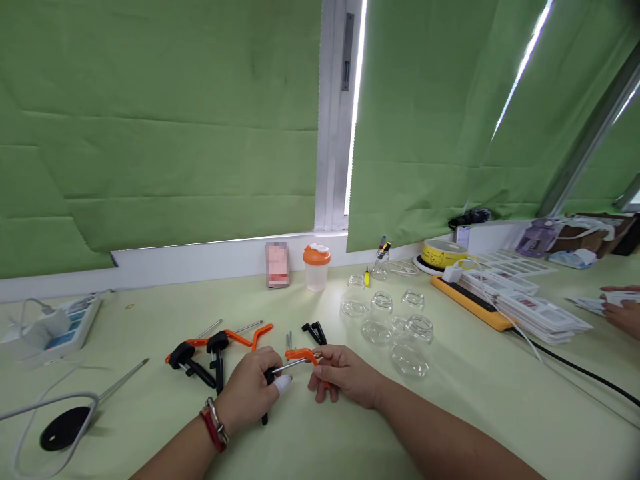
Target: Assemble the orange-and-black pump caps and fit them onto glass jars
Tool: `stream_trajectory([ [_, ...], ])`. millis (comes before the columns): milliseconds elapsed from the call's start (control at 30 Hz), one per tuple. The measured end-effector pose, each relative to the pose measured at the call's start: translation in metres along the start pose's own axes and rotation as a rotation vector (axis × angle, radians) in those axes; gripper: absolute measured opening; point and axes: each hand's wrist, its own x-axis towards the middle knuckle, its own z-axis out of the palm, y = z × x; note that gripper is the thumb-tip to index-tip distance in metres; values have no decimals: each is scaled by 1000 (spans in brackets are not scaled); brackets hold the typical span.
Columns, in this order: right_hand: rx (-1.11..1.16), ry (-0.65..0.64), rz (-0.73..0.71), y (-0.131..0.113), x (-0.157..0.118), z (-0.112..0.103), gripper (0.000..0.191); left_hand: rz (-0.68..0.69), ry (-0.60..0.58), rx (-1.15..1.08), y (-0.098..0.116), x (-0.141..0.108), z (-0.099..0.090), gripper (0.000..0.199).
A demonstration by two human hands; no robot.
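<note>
My left hand point(253, 388), with a white wrap on one finger, is closed around a black handle point(265, 419) that carries a thin metal rod point(289, 366). In the fingers of my right hand point(345, 375) is an angled orange piece point(300, 353); the rod's far end meets it there, but my fingers partly hide the joint. Left of my hands lie similar pieces with black handles point(218, 343) and orange bends point(237, 337). Just beyond my right hand are loose black parts point(315, 332) and short metal pins point(289, 341).
Several upturned clear glass jars point(377, 327) stand to the right. An orange-lidded cup point(317, 267) is at the back. A power strip point(75, 327) and a screwdriver-like rod point(123, 380) lie left. Stacked cards point(535, 310) and another person's hand point(623, 313) are far right.
</note>
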Motion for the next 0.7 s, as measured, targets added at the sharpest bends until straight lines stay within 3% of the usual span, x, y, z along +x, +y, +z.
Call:
stream_trajectory([
  [200, -9, -9, 24, -2, -2, 1, 36, -116, 68, -116, 3, 3, 1, 12],
  [433, 60, -13, -9, 0, -1, -4, 40, -128, -33, -336, -1, 9, -3, 39],
  [600, 99, -62, -16, -1, -4, -5, 39, -52, -58, -418, 11, 3, -9, 27],
  [700, 102, -121, -29, 0, -6, -2, 38, -76, -141, -480, 22, -4, -6, 21],
])
